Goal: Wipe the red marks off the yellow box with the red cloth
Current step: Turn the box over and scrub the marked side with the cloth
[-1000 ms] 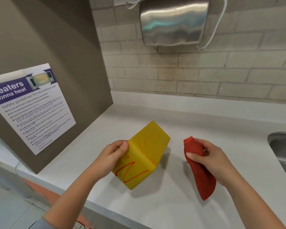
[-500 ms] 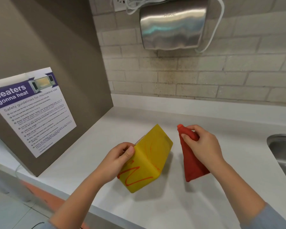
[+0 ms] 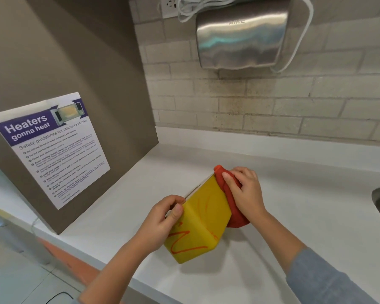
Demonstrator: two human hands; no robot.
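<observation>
Here the right hand (image 3: pixel 245 191) is bunched around the red cloth (image 3: pixel 234 207), fingers curled and pressing it against the far right edge of the yellow box (image 3: pixel 203 218). The left hand (image 3: pixel 160 218) pinches the box's near left edge, thumb on the upper face, holding it tilted over the white counter (image 3: pixel 294 194). The box's long axis runs from the far right corner down toward the person, so the red marks (image 3: pixel 185 242) lie down and to the left of the cloth; a wipe would likely need to travel that way.
</observation>
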